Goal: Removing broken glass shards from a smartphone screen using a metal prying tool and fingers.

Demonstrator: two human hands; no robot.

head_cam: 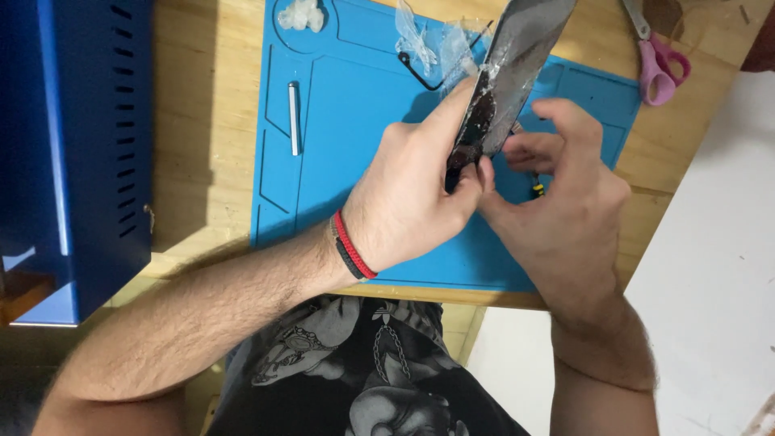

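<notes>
Gripping dark glass panel [504, 81]: left hand [408, 198], right hand [565, 214], over blue mat [339, 121].

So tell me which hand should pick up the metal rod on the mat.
Probably the left hand: it is nearer the metal rod at the blue mat's left side. The right hand sits farther away.

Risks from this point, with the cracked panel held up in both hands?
1. The panel looks shattered near its lower end, right where the left hand pinches it; splinters could cut the fingers.
2. It is held above the mat, not resting on it, so prying by the right hand might bend or snap it.
3. Film scraps lie beneath and could snag.
</notes>
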